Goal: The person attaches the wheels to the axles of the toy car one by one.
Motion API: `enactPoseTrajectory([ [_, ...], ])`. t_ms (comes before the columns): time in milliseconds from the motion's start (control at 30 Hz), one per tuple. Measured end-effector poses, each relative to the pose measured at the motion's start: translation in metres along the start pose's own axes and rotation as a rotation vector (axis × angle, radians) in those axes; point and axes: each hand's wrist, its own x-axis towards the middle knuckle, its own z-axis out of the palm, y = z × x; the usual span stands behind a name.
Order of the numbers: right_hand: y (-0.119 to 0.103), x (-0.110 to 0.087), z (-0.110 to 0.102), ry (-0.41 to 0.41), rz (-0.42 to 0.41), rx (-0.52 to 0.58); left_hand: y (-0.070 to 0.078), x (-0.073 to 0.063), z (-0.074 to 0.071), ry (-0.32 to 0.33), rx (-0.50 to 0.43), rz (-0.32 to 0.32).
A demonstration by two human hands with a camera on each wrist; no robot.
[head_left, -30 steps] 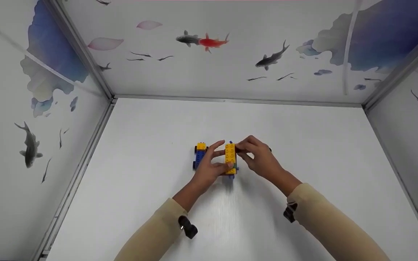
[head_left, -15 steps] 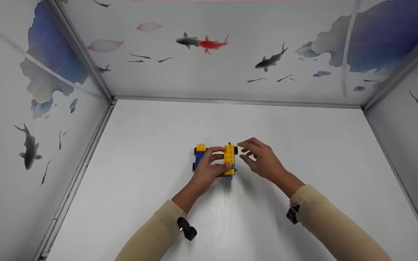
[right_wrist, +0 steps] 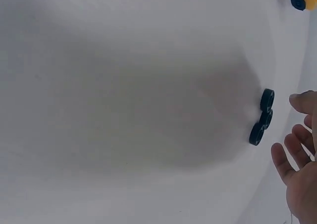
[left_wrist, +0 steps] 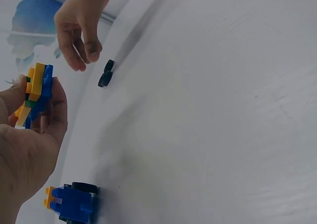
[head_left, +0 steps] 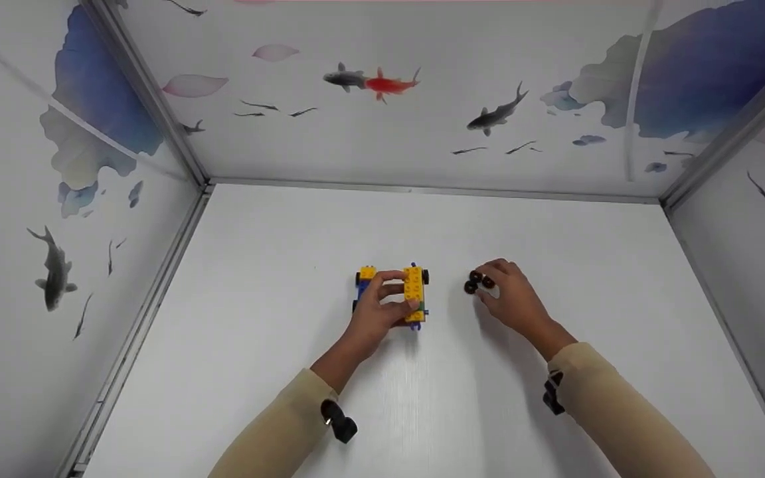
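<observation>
In the head view my left hand (head_left: 370, 315) holds a toy car body of yellow and blue building bricks (head_left: 414, 292) between thumb and fingers, raised off the table. A black wheel (head_left: 425, 276) sits on its far right side; a bare blue axle end shows lower on that side. The left wrist view gives the brick car (left_wrist: 37, 87) side-on, with a green piece in it. My right hand (head_left: 515, 299) hovers at three loose black wheels (head_left: 470, 287), fingers spread and slightly bent. From the right wrist, these wheels (right_wrist: 256, 134) lie in a row, apart from the fingers.
A second blue and yellow brick car (head_left: 367, 272) with black wheels stands on the white table (head_left: 276, 265) just left of my left hand, which partly hides it. Low walls printed with fish (head_left: 495, 113) border the table at the back and sides.
My right hand has let go of the wheel on the car's right side and moved right to the loose wheels. The left hand, still holding the car, has shifted slightly left.
</observation>
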Motion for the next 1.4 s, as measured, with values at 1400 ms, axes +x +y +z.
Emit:
enactPoseTrajectory([
  [1400,-0.001,-0.01,-0.002,-0.001,0.028,0.028,-0.002,0.0,0.002,0.005,-0.041,-0.014],
])
